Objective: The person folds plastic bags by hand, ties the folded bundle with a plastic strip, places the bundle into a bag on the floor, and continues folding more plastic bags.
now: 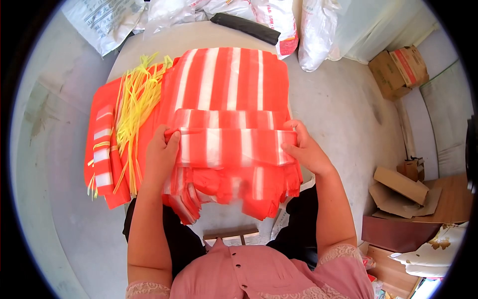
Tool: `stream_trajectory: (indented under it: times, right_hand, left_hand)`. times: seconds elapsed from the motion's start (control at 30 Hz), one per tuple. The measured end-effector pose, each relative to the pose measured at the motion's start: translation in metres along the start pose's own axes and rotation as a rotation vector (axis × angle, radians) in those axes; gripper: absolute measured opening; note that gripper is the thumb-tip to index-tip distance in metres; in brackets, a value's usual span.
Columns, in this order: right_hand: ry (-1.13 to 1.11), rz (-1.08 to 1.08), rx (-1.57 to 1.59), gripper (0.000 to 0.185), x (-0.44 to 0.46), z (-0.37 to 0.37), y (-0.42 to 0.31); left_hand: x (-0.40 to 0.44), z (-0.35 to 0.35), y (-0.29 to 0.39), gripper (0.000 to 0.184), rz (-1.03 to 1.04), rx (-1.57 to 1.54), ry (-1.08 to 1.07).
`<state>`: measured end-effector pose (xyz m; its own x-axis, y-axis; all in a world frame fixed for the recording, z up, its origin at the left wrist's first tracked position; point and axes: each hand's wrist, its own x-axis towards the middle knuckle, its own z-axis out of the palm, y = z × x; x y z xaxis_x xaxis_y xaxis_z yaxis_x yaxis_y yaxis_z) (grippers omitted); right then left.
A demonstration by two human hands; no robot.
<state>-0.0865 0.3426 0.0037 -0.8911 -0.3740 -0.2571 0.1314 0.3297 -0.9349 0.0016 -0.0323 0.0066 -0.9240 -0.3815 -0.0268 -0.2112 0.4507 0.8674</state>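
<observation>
A stack of red-and-white striped plastic bags (246, 74) lies in front of me, with the loose cut ends hanging over the near edge. Across it lies a folded band of plastic bags (229, 147), its stripes running up and down. My left hand (163, 150) pinches the band's left end between thumb and fingers. At the right end my right hand (304, 148) grips it the same way, thumb on top. Left of the stack are a heap of yellow tie strips (135, 102) and a rolled striped bundle (103, 154) bound with a yellow strip.
A pale table (184, 37) bears the stack, with a black roll (244, 28) at its far side. White sacks (318, 32) stand beyond. To the right are cardboard boxes (398, 72), an opened carton (398, 194) and a brown cabinet (391, 234).
</observation>
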Motion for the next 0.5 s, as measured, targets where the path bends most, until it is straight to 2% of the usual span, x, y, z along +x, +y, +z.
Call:
stream_trajectory:
  times: [0.1,0.2,0.27,0.3,0.4,0.47,0.5]
  right_hand:
    - [0.006,-0.029,-0.013,0.030,-0.001,0.002,0.005]
    - [0.116,-0.063,-0.158,0.031,0.003,0.009,0.016]
    - [0.152,-0.020,-0.162,0.029,0.003,0.014,0.020]
    - [0.162,-0.024,-0.159,0.030,0.003,0.015,0.021]
    - [0.173,-0.056,-0.123,0.033,-0.001,0.018,0.020]
    - [0.147,-0.107,-0.071,0.036,-0.008,0.015,0.008]
    - [0.117,-0.089,-0.080,0.044,-0.010,0.010,0.008]
  left_hand:
    - [0.003,0.005,-0.010,0.017,0.029,-0.031,0.029]
    - [0.008,0.010,-0.022,0.024,0.085,-0.078,0.055]
    - [0.004,0.007,-0.017,0.028,-0.018,-0.062,0.037]
    - [0.002,0.004,-0.011,0.031,-0.070,-0.054,0.027]
    - [-0.002,-0.008,0.002,0.046,-0.048,0.079,-0.054]
    - [-0.003,-0.003,0.000,0.049,-0.033,-0.023,-0.045]
    - [-0.004,0.000,0.001,0.051,-0.028,-0.072,-0.040]
